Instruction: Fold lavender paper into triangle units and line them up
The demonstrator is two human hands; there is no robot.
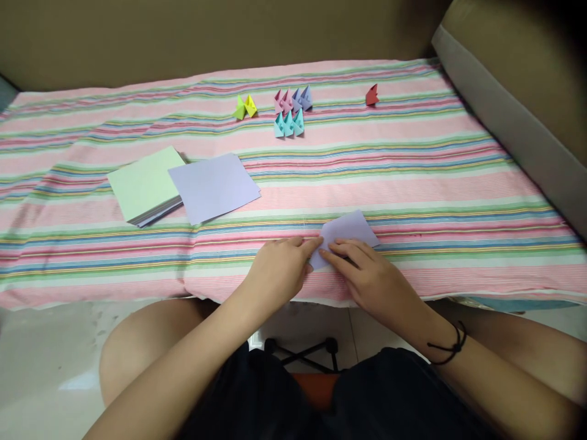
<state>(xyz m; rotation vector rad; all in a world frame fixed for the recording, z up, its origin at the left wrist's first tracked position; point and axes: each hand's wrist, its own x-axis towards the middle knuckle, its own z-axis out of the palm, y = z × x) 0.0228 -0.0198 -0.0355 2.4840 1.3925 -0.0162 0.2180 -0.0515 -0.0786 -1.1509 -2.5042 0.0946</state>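
Near the front edge of the cloth lies a folded sheet of light purple paper [353, 227], with a slanted, pointed outline. My left hand [279, 269] grips its left end, the index fingertip on top and the thumb by the lower edge; the other fingers are curled. From the right, my right hand [378, 278] has thumb and fingertips closed together on the same sheet, close to the left fingertip. Both hands cover part of the lower side of the paper, so the fold there is partly hidden.
Left of my hands are flat purple sheets [215, 186] and a pale green-topped paper stack [144, 183]. Farther back stand folded paper pieces: yellow [244, 107], pink [283, 101], purple [302, 98], turquoise [288, 124] and red [372, 95]. A sofa armrest [518, 110] borders the striped cloth [413, 177].
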